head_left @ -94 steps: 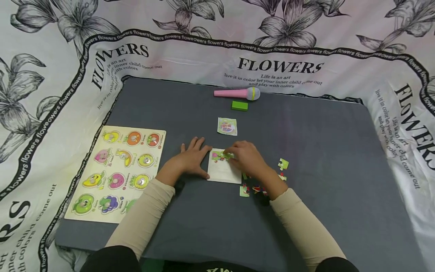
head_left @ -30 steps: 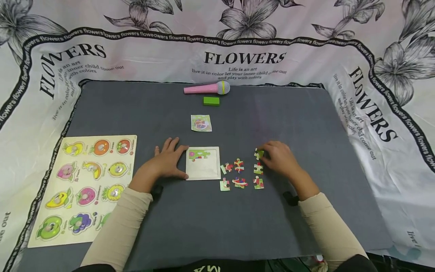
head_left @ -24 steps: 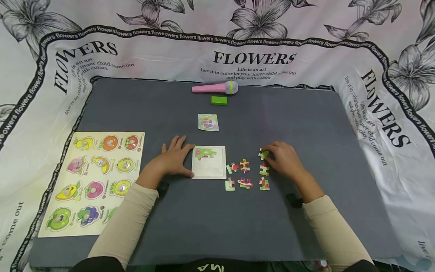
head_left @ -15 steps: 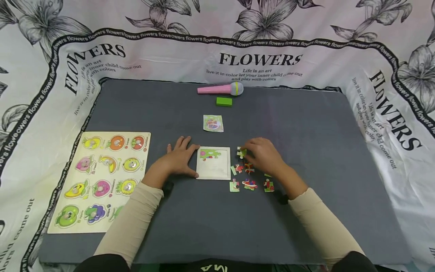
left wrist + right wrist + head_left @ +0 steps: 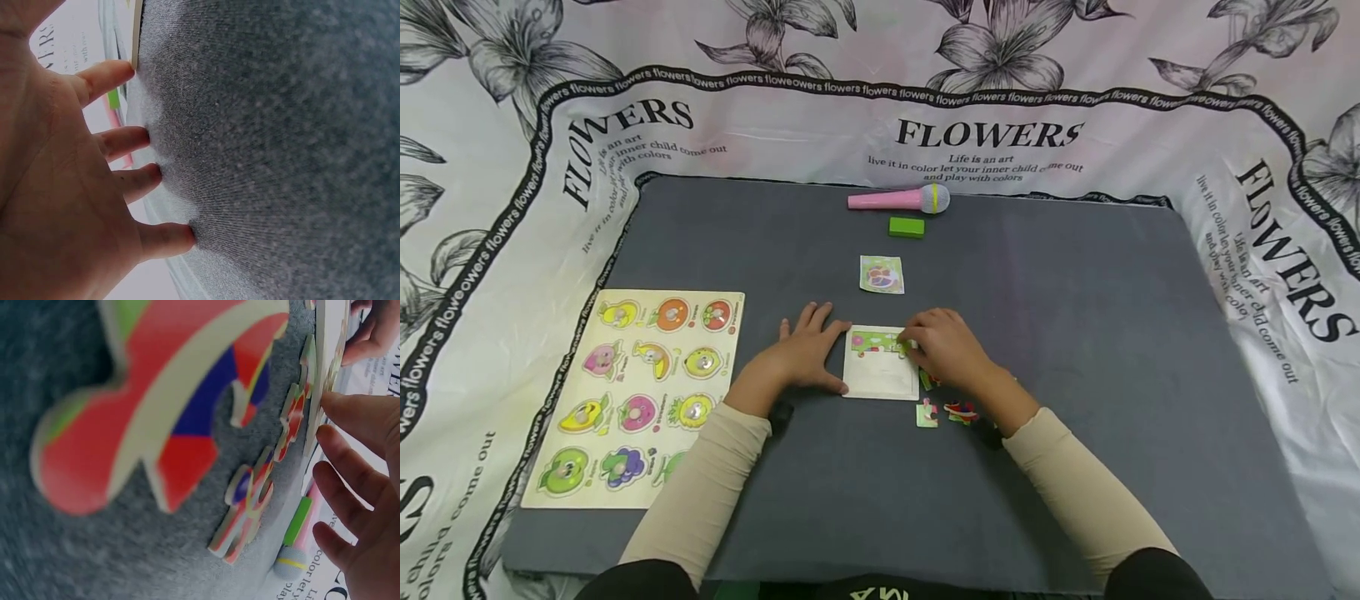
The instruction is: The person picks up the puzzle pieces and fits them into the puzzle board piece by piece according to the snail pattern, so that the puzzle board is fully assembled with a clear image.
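Note:
A pale square puzzle tray (image 5: 880, 382) lies on the grey table, with green picture pieces (image 5: 868, 342) along its top row. My left hand (image 5: 796, 357) is spread flat beside it, thumb and forefinger at the tray's left edge; in the left wrist view the fingertips (image 5: 178, 240) rest on the cloth. At the top right corner of the tray, my right hand (image 5: 946, 348) pinches a green puzzle piece (image 5: 904, 345), mostly hidden by the fingers. Loose puzzle pieces (image 5: 927, 413) lie right of the tray, partly under the right hand; a red, white and blue piece (image 5: 187, 406) looms large in the right wrist view.
On the left lies a board of fruit pictures (image 5: 625, 400), partly covered by the left sleeve. Beyond the tray are a small picture card (image 5: 882, 275), a green block (image 5: 906, 227) and a pink toy microphone (image 5: 895, 200). A flower-printed cloth (image 5: 790, 125) surrounds the table.
My right hand has carried the green piece left, from the loose pieces onto the tray's top right corner. The left hand stays at the tray's edge. The head view has shifted slightly.

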The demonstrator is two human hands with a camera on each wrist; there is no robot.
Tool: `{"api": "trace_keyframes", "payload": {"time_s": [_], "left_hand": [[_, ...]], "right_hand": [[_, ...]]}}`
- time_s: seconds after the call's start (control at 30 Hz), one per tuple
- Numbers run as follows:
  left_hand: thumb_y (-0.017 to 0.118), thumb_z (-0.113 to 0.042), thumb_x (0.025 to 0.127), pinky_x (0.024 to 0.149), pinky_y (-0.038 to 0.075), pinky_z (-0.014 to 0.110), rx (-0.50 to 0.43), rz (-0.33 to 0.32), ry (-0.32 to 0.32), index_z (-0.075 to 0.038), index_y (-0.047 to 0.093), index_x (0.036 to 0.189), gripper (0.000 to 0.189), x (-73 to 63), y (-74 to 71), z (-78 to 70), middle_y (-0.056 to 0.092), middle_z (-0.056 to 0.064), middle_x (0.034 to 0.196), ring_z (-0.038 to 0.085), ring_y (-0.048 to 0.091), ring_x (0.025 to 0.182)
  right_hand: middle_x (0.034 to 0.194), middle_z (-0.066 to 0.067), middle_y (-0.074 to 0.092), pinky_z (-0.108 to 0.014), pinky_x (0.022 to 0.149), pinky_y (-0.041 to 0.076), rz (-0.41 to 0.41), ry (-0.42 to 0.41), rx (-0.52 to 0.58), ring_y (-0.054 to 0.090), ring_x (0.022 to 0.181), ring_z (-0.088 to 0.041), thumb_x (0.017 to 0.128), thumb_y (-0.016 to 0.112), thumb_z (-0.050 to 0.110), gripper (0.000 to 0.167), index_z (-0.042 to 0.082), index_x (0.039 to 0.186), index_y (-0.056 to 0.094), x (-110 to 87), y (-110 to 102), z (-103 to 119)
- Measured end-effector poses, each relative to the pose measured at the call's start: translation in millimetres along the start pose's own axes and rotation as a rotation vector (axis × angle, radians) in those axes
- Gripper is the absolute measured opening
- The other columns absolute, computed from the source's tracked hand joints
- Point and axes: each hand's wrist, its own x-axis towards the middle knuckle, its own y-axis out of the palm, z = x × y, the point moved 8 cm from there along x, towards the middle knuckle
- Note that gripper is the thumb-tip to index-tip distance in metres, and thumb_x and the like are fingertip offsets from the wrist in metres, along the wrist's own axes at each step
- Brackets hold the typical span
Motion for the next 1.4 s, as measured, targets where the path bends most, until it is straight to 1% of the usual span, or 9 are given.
{"api": "trace_keyframes", "payload": {"time_s": [0.2, 0.4, 0.5, 0.6, 0.77, 0.87, 1.1, 1.27, 1.4], "left_hand": [[0.085, -0.048, 0.069, 0.108, 0.008, 0.072, -0.001, -0.003, -0.016, -0.019, 0.031, 0.152, 0.103, -0.3, -1.2, 1.1, 0.005, 0.018, 0.162, 0.039, -0.003, 0.148], [0.084, -0.049, 0.07, 0.109, 0.008, 0.072, -0.011, -0.012, -0.025, -0.02, 0.03, 0.153, 0.103, -0.8, -5.4, 4.5, 0.004, 0.017, 0.162, 0.039, -0.004, 0.149], [0.084, -0.048, 0.07, 0.109, 0.008, 0.072, -0.016, -0.021, -0.028, -0.019, 0.03, 0.153, 0.103, -2.4, -9.1, 6.6, 0.004, 0.018, 0.162, 0.039, -0.004, 0.149], [0.084, -0.047, 0.071, 0.108, 0.008, 0.073, -0.023, -0.031, -0.026, -0.018, 0.031, 0.152, 0.101, -5.8, -13.4, 7.5, 0.004, 0.019, 0.161, 0.04, -0.003, 0.148], [0.084, -0.046, 0.071, 0.108, 0.01, 0.073, -0.019, -0.033, -0.033, -0.019, 0.032, 0.152, 0.1, -9.8, -16.1, 9.8, 0.005, 0.019, 0.161, 0.04, -0.002, 0.148], [0.084, -0.047, 0.07, 0.107, 0.011, 0.073, -0.013, -0.032, -0.033, -0.019, 0.033, 0.151, 0.1, -9.2, -15.3, 11.9, 0.006, 0.019, 0.161, 0.04, -0.001, 0.148], [0.084, -0.05, 0.07, 0.108, 0.01, 0.073, -0.006, -0.013, -0.025, -0.02, 0.033, 0.151, 0.101, -4.7, -7.1, 12.4, 0.006, 0.018, 0.161, 0.04, -0.001, 0.148], [0.083, -0.051, 0.07, 0.108, 0.01, 0.073, 0.005, -0.002, -0.009, -0.02, 0.032, 0.151, 0.1, -1.7, -2.4, 7.1, 0.006, 0.018, 0.162, 0.039, -0.002, 0.149], [0.083, -0.05, 0.071, 0.108, 0.01, 0.072, 0.004, 0.003, 0.001, -0.021, 0.033, 0.151, 0.099, 0.3, -1.6, 1.9, 0.007, 0.018, 0.162, 0.038, -0.002, 0.149]], "right_hand": [[0.107, -0.006, 0.068, -0.051, 0.1, 0.04, 0.007, 0.001, -0.009, 0.059, 0.106, -0.029, 0.087, 0.073, 0.016, 0.016, 0.013, 0.103, 0.076, 1.9, -3, 2], [0.112, -0.007, 0.066, -0.052, 0.103, 0.037, 0.044, 0.008, 0.056, 0.056, 0.112, -0.031, 0.087, 0.073, 0.019, 0.025, 0.011, 0.111, 0.073, -0.4, -9, -3], [0.112, -0.007, 0.067, -0.052, 0.104, 0.036, 0.051, 0.019, 0.085, 0.056, 0.113, -0.03, 0.085, 0.076, 0.018, 0.028, 0.011, 0.112, 0.072, -5.6, -14, -8], [0.109, -0.005, 0.068, -0.052, 0.102, 0.039, 0.071, 0.008, 0.098, 0.059, 0.109, -0.028, 0.082, 0.079, 0.017, 0.03, 0.012, 0.111, 0.072, -13.4, -16, -11], [0.107, -0.001, 0.068, -0.051, 0.102, 0.039, 0.14, -0.021, 0.133, 0.06, 0.105, -0.024, 0.078, 0.082, 0.016, 0.034, 0.014, 0.111, 0.072, -27.6, -11, -12], [0.107, 0.0, 0.067, -0.052, 0.102, 0.038, 0.155, -0.035, 0.154, 0.059, 0.107, -0.025, 0.078, 0.082, 0.013, 0.034, 0.015, 0.11, 0.072, -32.3, -7, -12], [0.105, 0.002, 0.068, -0.051, 0.099, 0.04, 0.117, -0.059, 0.161, 0.06, 0.103, -0.023, 0.077, 0.082, 0.011, 0.028, 0.015, 0.104, 0.074, -39.6, -2, -13], [0.108, -0.001, 0.068, -0.05, 0.095, 0.043, 0.092, -0.082, 0.169, 0.06, 0.102, -0.024, 0.077, 0.082, 0.011, 0.026, 0.013, 0.102, 0.073, -47.5, 0, -12], [0.107, -0.001, 0.069, -0.05, 0.095, 0.043, 0.086, -0.087, 0.147, 0.061, 0.1, -0.024, 0.077, 0.082, 0.011, 0.025, 0.014, 0.1, 0.074, -51.4, -4, -13]]}}
